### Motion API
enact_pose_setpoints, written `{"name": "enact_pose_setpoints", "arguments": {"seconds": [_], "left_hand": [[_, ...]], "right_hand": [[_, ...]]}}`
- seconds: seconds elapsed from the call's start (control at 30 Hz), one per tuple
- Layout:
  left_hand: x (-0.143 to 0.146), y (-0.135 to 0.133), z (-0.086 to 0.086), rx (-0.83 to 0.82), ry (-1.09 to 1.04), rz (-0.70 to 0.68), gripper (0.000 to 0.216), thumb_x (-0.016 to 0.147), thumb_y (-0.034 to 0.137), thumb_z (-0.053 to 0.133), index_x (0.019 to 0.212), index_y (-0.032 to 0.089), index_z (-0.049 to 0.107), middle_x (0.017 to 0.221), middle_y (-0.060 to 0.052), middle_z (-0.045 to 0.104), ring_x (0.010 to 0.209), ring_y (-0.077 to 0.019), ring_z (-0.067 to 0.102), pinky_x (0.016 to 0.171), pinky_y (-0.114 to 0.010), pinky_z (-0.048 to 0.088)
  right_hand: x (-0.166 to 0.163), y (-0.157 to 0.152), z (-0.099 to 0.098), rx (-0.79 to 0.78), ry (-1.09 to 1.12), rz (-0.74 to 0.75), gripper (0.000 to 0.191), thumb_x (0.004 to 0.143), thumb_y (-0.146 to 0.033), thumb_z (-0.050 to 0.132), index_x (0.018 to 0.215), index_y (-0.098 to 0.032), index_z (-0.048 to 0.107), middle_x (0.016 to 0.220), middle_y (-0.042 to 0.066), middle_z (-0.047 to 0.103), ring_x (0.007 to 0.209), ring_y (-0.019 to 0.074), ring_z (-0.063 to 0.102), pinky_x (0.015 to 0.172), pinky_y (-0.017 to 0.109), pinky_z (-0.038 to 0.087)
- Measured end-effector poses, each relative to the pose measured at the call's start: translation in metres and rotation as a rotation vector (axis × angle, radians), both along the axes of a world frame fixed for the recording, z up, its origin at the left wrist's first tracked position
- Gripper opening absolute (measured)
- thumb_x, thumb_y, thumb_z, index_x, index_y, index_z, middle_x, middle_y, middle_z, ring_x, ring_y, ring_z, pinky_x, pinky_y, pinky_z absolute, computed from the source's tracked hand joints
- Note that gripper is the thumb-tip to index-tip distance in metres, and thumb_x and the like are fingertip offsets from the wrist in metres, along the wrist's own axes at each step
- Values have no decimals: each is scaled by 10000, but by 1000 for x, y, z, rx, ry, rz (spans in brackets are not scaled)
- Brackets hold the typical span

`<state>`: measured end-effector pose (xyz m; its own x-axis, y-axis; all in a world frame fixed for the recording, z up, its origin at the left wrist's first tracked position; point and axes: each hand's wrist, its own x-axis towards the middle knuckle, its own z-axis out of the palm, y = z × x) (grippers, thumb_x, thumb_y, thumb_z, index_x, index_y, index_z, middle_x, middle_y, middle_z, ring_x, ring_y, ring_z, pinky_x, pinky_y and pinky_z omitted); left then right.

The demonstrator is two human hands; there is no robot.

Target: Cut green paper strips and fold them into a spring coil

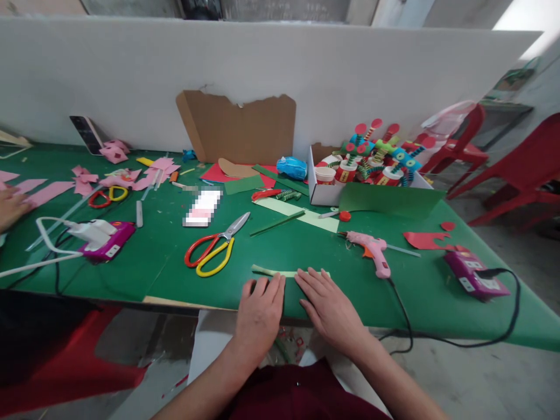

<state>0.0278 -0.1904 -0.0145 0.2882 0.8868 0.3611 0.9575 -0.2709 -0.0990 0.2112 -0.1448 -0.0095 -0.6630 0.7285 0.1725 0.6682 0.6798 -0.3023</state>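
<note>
My left hand [260, 309] and my right hand [326, 303] lie flat, palms down, side by side near the front edge of the green table [144, 268]. Their fingers are stretched out and press on a piece of green paper whose light green folded strip [273, 271] shows just beyond the fingertips. Neither hand grips anything. Big scissors [214, 248] with red and yellow handles lie just to the left. A pink glue gun [371, 251] rests to the right, its black cord trailing off the table.
A white box [324, 192] of paper craft figures stands at the back right, with a green sheet [389, 201] in front. Purple power strips [475, 280] [107, 242] sit at both sides. Pink paper scraps [118, 175] lie far left. Another person's hand [11, 207] shows at the left edge. Red chairs [520, 169] stand to the right.
</note>
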Motion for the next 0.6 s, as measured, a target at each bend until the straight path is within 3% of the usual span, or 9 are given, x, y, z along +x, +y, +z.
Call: {"name": "enact_pose_setpoints", "arguments": {"seconds": [0.33,0.6], "left_hand": [[-4,-2,0,-37,-14,4,445,849,70,392,1235,170,589,1240,-95,625,948,-219,537,807,-392,425],[-1,-1,7,-102,105,5,469,847,85,419,1296,155,538,1345,-121,543,909,-226,526,745,-378,428]], "right_hand": [[-1,0,2,-21,-20,-9,475,906,-209,433,1381,-216,445,1398,63,510,1326,241,431,1115,500,349],[-2,0,4,-12,-28,-12,460,909,-218,438,1368,-204,462,1393,66,515,1318,245,441,1113,493,353]]}}
